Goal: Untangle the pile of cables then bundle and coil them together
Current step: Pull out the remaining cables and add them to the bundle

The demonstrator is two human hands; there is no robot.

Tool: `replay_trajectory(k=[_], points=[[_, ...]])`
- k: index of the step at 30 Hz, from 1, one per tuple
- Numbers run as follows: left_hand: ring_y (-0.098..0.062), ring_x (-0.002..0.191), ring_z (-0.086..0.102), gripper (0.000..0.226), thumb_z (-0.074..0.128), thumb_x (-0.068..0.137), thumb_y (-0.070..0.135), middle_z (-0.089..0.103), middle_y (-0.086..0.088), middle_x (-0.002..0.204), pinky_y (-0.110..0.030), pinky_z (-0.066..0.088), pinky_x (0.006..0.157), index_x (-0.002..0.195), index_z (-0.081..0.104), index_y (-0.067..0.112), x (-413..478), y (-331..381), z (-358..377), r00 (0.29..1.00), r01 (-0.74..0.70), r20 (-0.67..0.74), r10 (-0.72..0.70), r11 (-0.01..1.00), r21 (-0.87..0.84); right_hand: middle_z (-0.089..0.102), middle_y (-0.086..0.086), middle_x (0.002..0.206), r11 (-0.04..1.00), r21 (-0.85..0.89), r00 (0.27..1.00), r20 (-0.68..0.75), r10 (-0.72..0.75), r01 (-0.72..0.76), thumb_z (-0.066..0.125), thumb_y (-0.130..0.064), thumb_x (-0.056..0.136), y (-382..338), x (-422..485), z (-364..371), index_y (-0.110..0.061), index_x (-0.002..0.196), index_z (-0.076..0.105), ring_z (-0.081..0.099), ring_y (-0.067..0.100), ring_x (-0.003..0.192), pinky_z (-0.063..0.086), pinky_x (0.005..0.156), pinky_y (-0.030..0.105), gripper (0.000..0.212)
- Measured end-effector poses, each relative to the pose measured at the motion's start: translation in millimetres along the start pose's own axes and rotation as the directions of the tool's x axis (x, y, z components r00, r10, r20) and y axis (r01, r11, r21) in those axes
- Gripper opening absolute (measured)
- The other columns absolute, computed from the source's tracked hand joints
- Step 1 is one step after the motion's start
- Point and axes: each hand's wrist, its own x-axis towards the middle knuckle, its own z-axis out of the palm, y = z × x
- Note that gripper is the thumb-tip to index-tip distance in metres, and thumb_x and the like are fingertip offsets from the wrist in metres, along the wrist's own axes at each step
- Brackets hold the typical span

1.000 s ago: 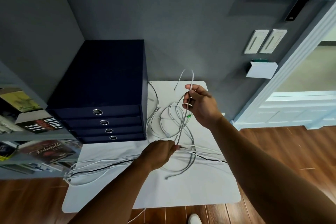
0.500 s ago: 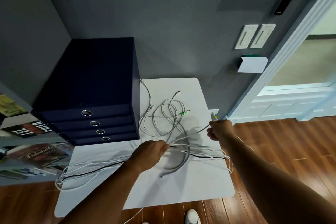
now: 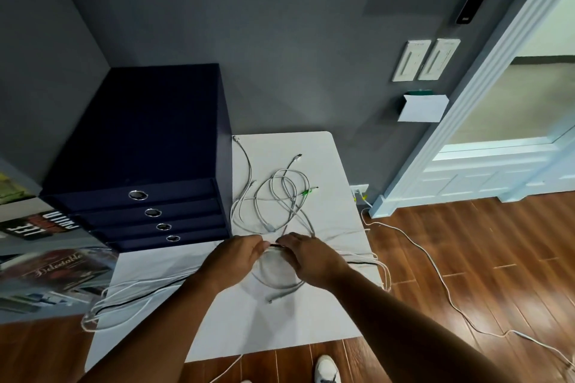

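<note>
matt white table (image 3: 280, 329), glossy wood floor (image 3: 466, 258)

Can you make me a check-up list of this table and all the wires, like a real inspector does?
Surface: white rectangular table, set against a grey wall.
Job's things: straightened bundle of white cables with one black cable lies across the table; loose tangle of pale grey cables sits behind it, not yet sorted.
Clutter: dark blue four-drawer box on the table's left.
Grips: left hand and right hand, side by side, each with a grip on the bundle's middle.
Cables: one long white cable trails over the floor at right.
Surroundings: brown wooden floor; magazines at left.
</note>
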Motion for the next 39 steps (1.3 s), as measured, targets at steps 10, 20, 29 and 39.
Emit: replay_trajectory(k=[10,20,29,39], points=[[-0.012,0.075,0.063,0.071,0.019,0.093,0.073,0.068,0.007,0.079,-0.034,0.052,0.074,0.094,0.066,0.019,-35.7,-45.5,-6.1,0.998,0.036,-0.044,-0.037,0.999,-0.023,0.070,0.009,0.099,0.980,-0.155,0.988,0.070,0.137,-0.125,0.036,-0.053,0.102,18.0,-27.8,0.6,-0.018,0.098,0.058,0.063,0.034,0.096,0.043,0.070,0.038,0.041],[-0.011,0.084,0.066,0.057,0.027,0.094,0.064,0.071,0.008,0.088,-0.036,0.054,0.081,0.099,0.065,0.021,-46.1,-61.7,-7.7,0.991,0.121,0.060,-0.120,0.992,-0.019,0.065,0.006,0.108,0.994,-0.082,0.996,0.055,0.072,-0.067,0.035,-0.038,0.103,33.0,-35.7,3.7,-0.018,0.112,0.058,0.061,0.030,0.099,0.046,0.077,0.038,0.031],[-0.004,0.083,0.064,0.036,0.038,0.101,0.053,0.069,0.014,0.087,-0.030,0.053,0.080,0.093,0.064,0.029,-46.0,-66.1,-0.5,0.989,0.128,0.083,-0.123,0.990,-0.058,0.069,0.002,0.115,0.978,-0.161,0.984,0.092,0.151,-0.135,0.038,-0.046,0.101,43.9,-39.1,-1.2,-0.033,0.124,0.056,0.063,0.030,0.106,0.047,0.080,0.035,0.031],[-0.012,0.071,0.060,0.037,0.047,0.100,0.051,0.062,0.007,0.071,-0.036,0.050,0.071,0.077,0.063,0.027,-45.6,-69.2,-3.5,0.953,0.196,0.257,-0.159,0.973,-0.123,0.071,0.007,0.088,0.940,-0.238,0.969,-0.084,0.233,-0.246,0.030,-0.063,0.098,44.8,-38.8,-12.7,-0.019,0.085,0.059,0.062,0.036,0.089,0.038,0.065,0.036,0.054]])
